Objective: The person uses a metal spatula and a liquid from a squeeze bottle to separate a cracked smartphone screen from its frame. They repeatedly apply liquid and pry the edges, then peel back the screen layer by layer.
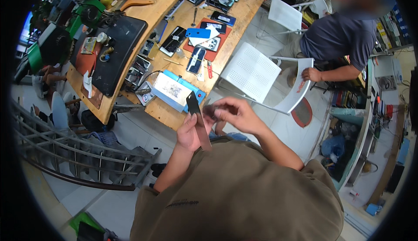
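My left hand (189, 134) grips a long, thin, dark panel (198, 121), phone-like in size and tilted, with a brownish lower end. It stands out in front of my body, just off the near end of the bench. Close beside it on the right, my right hand (237, 115) has its thumb and fingers pinched together. A small greyish thing at those fingertips is blurred, and I cannot tell what it is. Just beyond my hands, on the bench corner, sits a blue box-shaped device (191, 92) with a pale top plate (170, 88).
The wooden bench (163, 114) carries several phones (197, 60), a blue phone back (198, 33) and red-handled pliers (210, 70). White chairs (252, 71) stand to the right, where a person (339, 40) rests a hand on a chair back. A metal railing (87, 154) curves at left.
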Action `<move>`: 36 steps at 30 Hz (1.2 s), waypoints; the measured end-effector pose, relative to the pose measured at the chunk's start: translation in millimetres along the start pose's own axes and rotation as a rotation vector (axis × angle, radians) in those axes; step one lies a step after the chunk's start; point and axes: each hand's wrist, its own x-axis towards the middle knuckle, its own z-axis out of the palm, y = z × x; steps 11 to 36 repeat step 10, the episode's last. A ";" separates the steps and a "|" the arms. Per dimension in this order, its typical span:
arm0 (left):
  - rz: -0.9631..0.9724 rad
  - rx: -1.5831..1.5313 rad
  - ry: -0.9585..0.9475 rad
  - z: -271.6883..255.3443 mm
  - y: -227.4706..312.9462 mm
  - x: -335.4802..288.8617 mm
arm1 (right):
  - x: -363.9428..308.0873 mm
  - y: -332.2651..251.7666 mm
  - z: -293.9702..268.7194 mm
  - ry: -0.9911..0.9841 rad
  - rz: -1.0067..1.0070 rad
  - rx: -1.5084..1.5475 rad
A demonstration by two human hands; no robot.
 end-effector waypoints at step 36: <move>-0.169 0.178 0.010 -25.0 6.9 38.9 | -36.3 16.6 -57.2 0.405 0.164 0.228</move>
